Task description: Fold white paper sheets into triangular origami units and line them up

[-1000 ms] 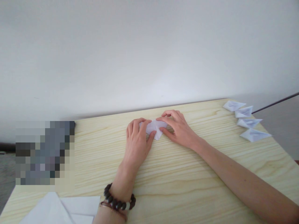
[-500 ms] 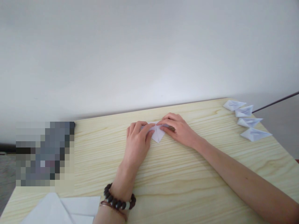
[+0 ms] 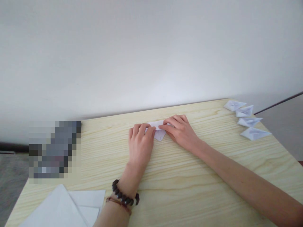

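A small folded piece of white paper (image 3: pixel 156 125) lies on the wooden table between my hands, its upper part turned down as a flat band and a pointed tip showing below. My left hand (image 3: pixel 141 140) grips its left side, thumb and forefinger pressing near the band's lower edge. On the right side, my right hand (image 3: pixel 178 130) has its fingers closed on the paper, with the thumb and fingertips close to the left hand's. Both ends of the paper are hidden under my fingers. Dark beads and a thin cord circle my left wrist.
Several folded white paper boats (image 3: pixel 255 133) stand in a row near the table's right edge. Sheets of white paper (image 3: pixel 54 208) lie at the front left. A blurred dark flat object (image 3: pixel 59 148) rests at the left. Behind the table (image 3: pixel 189 183) rises a pale wall (image 3: pixel 151 56).
The paper's top part has been folded down toward me, forming a band across it. My fingertips have come closer together along that fold. The view has shifted slightly.
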`<action>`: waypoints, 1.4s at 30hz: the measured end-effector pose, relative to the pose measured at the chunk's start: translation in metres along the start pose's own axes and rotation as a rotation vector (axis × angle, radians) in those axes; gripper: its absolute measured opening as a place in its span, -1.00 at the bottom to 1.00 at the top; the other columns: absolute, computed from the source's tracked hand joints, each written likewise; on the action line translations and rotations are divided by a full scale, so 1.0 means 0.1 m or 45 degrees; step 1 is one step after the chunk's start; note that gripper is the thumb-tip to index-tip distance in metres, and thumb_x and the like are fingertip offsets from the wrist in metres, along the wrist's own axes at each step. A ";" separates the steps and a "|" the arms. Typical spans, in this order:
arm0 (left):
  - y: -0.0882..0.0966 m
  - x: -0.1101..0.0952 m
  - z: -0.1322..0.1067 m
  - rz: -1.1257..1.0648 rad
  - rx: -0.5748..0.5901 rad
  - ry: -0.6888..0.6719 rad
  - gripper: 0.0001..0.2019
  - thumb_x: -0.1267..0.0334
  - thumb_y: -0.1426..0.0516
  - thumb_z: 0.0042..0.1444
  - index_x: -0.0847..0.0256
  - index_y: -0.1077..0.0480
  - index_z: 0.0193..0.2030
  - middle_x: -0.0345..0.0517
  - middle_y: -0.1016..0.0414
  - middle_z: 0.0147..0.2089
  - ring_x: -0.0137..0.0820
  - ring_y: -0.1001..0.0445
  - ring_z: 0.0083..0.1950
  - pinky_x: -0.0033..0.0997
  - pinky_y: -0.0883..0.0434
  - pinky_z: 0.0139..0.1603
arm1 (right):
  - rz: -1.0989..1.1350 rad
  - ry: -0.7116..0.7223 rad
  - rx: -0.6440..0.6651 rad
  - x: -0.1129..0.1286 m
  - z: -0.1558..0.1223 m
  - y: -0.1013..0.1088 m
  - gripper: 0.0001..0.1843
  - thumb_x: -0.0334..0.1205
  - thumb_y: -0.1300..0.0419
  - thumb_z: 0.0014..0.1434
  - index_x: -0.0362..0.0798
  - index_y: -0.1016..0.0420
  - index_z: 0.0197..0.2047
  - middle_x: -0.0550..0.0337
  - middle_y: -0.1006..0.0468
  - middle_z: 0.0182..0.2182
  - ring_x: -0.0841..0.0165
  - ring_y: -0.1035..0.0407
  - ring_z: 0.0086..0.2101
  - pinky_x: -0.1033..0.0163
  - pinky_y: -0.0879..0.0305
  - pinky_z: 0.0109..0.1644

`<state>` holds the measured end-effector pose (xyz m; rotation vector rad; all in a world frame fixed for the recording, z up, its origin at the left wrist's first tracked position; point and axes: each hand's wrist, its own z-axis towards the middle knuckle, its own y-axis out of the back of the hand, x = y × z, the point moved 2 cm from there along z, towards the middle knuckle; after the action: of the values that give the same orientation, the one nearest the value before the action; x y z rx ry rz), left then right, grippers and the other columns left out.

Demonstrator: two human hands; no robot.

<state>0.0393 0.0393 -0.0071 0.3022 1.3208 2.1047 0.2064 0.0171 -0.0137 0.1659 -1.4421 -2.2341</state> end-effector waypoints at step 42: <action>0.08 0.04 -0.23 -0.217 0.169 0.176 -0.76 0.23 -0.06 0.24 0.20 -0.38 0.02 0.09 -0.36 0.16 -0.10 -0.26 0.19 -0.02 -0.29 0.12 | 0.315 -0.275 0.022 0.11 -0.20 0.05 -0.82 -0.17 -0.14 0.23 -0.03 -0.42 -0.11 0.04 -0.43 -0.09 0.19 -0.30 -0.08 0.05 -0.25 0.03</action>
<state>0.0220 0.0227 -0.0118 0.0958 1.5150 1.9285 0.2053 -0.0061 -0.0167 -0.2436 -1.5005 -2.0866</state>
